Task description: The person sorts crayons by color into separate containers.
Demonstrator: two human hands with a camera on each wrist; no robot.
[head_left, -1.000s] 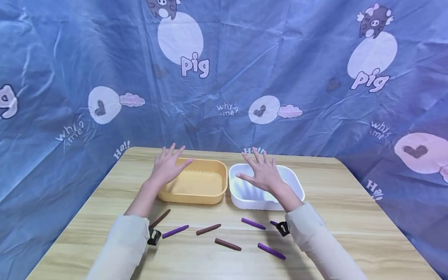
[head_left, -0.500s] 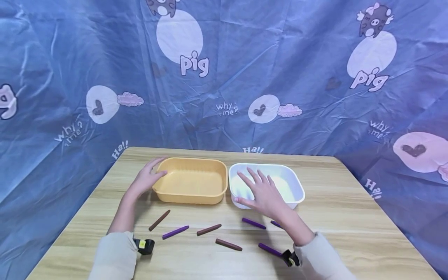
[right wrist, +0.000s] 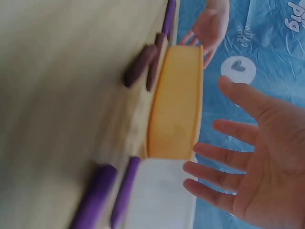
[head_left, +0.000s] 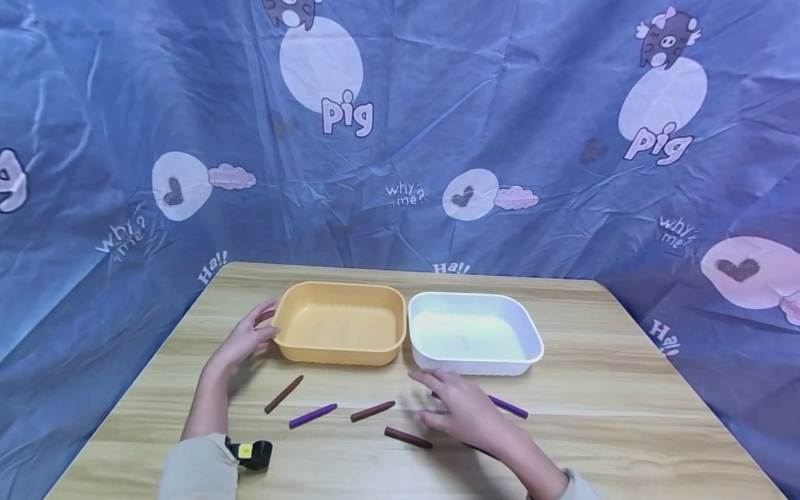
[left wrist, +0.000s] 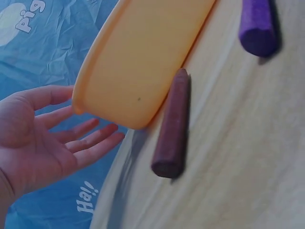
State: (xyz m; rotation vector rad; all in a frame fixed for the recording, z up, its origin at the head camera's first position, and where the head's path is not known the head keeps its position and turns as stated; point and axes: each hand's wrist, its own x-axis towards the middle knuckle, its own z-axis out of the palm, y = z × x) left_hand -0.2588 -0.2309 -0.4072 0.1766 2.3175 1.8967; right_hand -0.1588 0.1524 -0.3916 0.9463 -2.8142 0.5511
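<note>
My left hand [head_left: 242, 342] is at the left end of a yellow plastic bin [head_left: 340, 355]. Its fingers are relaxed, and in the left wrist view the thumb reaches the bin's rim. Nearest that hand on the table lies a brown crayon [left wrist: 171, 129]. My right hand [head_left: 469, 410], slightly blurred, hovers over the table in front of a white bin [head_left: 478, 364]. Spread fingers [right wrist: 224, 157] with nothing between them show in the right wrist view. Beneath this hand are purple crayons, partly hidden; one purple crayon [head_left: 508, 406] sticks out to its right.
Between the hands lie another purple crayon [head_left: 312, 415] and two brown crayons, one farther back [head_left: 373, 411] and one nearer [head_left: 407, 437]. The bins stand side by side on a wooden table [head_left: 594, 417]. A blue printed cloth [head_left: 400, 139] hangs behind.
My left hand has moved left from over the yellow bin to its left end. The right hand has come back from over the white bin, down toward the crayons.
</note>
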